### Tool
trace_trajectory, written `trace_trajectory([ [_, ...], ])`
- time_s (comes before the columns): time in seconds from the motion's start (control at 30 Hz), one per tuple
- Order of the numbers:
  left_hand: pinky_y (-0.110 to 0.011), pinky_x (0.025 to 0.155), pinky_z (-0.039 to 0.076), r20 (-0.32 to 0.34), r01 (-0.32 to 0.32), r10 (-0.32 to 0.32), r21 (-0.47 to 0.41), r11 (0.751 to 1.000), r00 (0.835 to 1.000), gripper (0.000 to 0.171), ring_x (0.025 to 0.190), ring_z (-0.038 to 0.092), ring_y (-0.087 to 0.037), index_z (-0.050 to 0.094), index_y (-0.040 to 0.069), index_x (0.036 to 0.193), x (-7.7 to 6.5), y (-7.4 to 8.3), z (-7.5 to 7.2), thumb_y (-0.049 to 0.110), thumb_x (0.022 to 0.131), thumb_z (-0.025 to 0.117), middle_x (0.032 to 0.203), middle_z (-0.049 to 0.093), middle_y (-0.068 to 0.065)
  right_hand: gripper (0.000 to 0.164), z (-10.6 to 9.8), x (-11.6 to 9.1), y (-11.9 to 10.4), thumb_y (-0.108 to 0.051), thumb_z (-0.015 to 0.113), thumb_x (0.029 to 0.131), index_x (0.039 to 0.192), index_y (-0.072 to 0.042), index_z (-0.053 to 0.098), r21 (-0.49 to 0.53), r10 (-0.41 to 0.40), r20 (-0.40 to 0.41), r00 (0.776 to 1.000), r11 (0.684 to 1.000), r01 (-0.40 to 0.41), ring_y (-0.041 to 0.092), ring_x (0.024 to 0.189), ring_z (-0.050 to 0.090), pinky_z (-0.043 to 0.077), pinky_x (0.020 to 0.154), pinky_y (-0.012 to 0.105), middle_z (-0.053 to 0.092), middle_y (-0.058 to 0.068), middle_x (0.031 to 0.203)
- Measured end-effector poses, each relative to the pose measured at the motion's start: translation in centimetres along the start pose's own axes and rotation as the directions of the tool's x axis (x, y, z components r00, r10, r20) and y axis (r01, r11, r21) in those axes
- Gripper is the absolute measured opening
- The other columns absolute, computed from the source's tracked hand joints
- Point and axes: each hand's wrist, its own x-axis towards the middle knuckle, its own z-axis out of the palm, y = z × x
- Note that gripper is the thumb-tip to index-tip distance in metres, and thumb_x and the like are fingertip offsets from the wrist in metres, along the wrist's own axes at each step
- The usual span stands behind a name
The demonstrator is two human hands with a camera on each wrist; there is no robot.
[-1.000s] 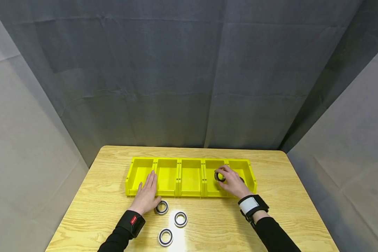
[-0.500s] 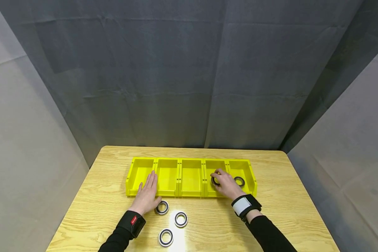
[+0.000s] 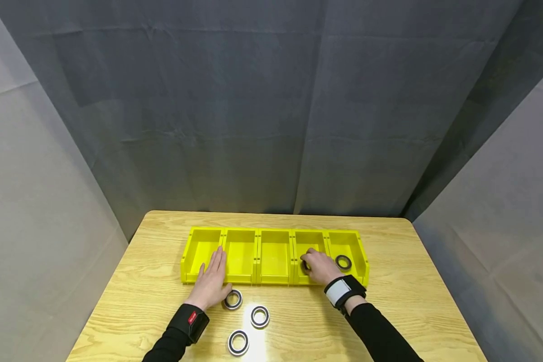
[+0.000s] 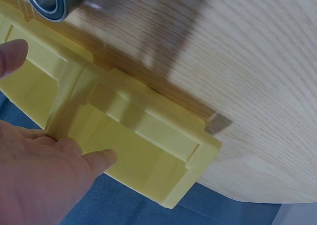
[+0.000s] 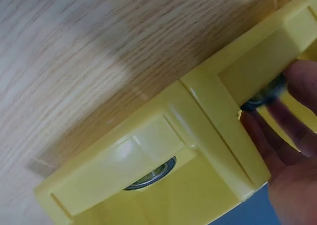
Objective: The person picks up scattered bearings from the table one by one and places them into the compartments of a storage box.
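Observation:
A row of joined yellow bins (image 3: 275, 279) stands across the table. My right hand (image 3: 322, 267) reaches into the second bin from the right and pinches a ball bearing (image 5: 265, 93) between thumb and fingers, low inside the bin. Another bearing (image 3: 343, 262) lies in the rightmost bin, partly hidden by its front wall in the right wrist view. My left hand (image 3: 210, 281) rests with straight fingers over the divider between the two leftmost bins. Just off its thumb, a bearing (image 3: 233, 299) lies on the table.
Two more bearings, a middle one (image 3: 260, 317) and a nearer one (image 3: 238, 343), lie on the wooden table (image 3: 416, 311) in front of the bins. A grey curtain (image 3: 235, 125) hangs behind the table, with pale fabric panels at both sides.
My right hand has moved left and down with its bearing, deeper into the second bin from the right. That uncovers the bearing in the rightmost bin. The left hand stays put.

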Motion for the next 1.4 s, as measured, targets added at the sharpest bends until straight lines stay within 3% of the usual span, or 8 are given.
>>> trace_trajectory([
  [0.23,-0.071,0.118,0.023,0.002,-0.003,0.003,-0.002,1.0,1.0,0.09,0.154,0.021,-0.042,0.022,-0.009,0.156,0.0,0.0,0.0,0.018,0.088,0.073,0.168,0.013,-0.025,0.025,-0.1,0.0,-0.1,0.003,0.075,0.084,0.109,0.0,0.074,0.015,0.013,-0.016,1.0,1.0,-0.013,0.034,0.094,0.07,0.06,0.08,0.045,0.07,0.016,0.103],
  [0.4,-0.071,0.118,0.023,-0.006,-0.002,0.002,0.003,1.0,1.0,0.09,0.154,0.022,-0.043,0.023,-0.009,0.156,-0.1,-0.1,0.0,0.017,0.087,0.074,0.167,0.015,-0.026,0.026,-0.1,-0.4,0.5,0.0,0.076,0.084,0.11,-0.002,0.073,0.038,-0.006,-0.143,0.99,0.999,0.012,0.032,0.101,0.069,0.059,0.089,0.045,0.07,0.013,0.108],
  [0.5,-0.071,0.117,0.023,-0.005,-0.004,0.004,0.009,1.0,1.0,0.09,0.154,0.022,-0.043,0.022,-0.009,0.156,-0.1,-0.1,0.0,0.018,0.088,0.074,0.167,0.014,-0.026,0.024,-0.1,-0.5,1.1,-0.002,0.079,0.082,0.106,-0.004,0.074,0.005,0.026,-0.278,0.96,1.0,-0.025,0.029,0.096,0.065,0.057,0.089,0.044,0.069,0.011,0.101],
  [0.63,-0.071,0.118,0.023,-0.001,-0.008,0.008,0.006,1.0,1.0,0.09,0.154,0.022,-0.042,0.022,-0.009,0.156,-0.1,-0.2,0.1,0.019,0.088,0.074,0.168,0.014,-0.025,0.026,-0.2,-0.4,1.9,-0.006,0.078,0.084,0.109,-0.002,0.073,-0.018,0.143,-0.396,0.907,0.986,-0.164,0.03,0.091,0.059,0.053,0.084,0.044,0.065,0.014,0.097],
  [0.83,-0.071,0.118,0.023,-0.004,-0.009,0.009,0.008,1.0,1.0,0.09,0.154,0.022,-0.043,0.022,-0.008,0.156,0.0,-0.4,0.2,0.02,0.088,0.074,0.168,0.014,-0.025,0.046,0.1,-0.2,2.8,-0.014,0.074,0.088,0.13,0.0,0.062,0.035,0.277,-0.376,0.884,0.958,-0.285,0.04,0.107,0.054,0.05,0.09,0.049,0.059,0.024,0.117],
  [1.03,-0.071,0.118,0.022,-0.001,-0.009,0.009,-0.013,1.0,1.0,0.09,0.154,0.022,-0.042,0.022,-0.009,0.156,-0.1,-0.1,0.2,0.018,0.088,0.074,0.167,0.014,-0.025,0.052,0.9,0.0,3.3,-0.016,0.068,0.093,0.14,0.003,0.053,0.051,0.288,-0.343,0.894,0.956,-0.288,0.047,0.135,0.044,0.041,0.109,0.062,0.048,0.028,0.147],
  [1.23,-0.07,0.12,0.02,-0.016,-0.013,0.012,-0.024,1.0,1.0,0.091,0.155,0.019,-0.043,0.021,-0.008,0.157,-0.3,0.1,0.1,0.018,0.088,0.074,0.167,0.014,-0.026,0.056,1.1,0.3,3.7,-0.017,0.064,0.096,0.145,0.004,0.047,0.042,0.291,-0.337,0.896,0.955,-0.295,0.045,0.136,0.046,0.041,0.11,0.061,0.049,0.025,0.148],
  [1.4,-0.07,0.12,0.019,-0.005,-0.015,0.014,-0.041,0.999,1.0,0.09,0.155,0.018,-0.044,0.022,-0.008,0.156,-0.4,0.0,0.0,0.018,0.088,0.074,0.167,0.013,-0.026,0.054,2.0,0.2,4.0,-0.014,0.064,0.097,0.145,0.005,0.048,0.017,0.266,-0.39,0.882,0.959,-0.282,0.045,0.133,0.047,0.043,0.108,0.06,0.05,0.025,0.146],
])
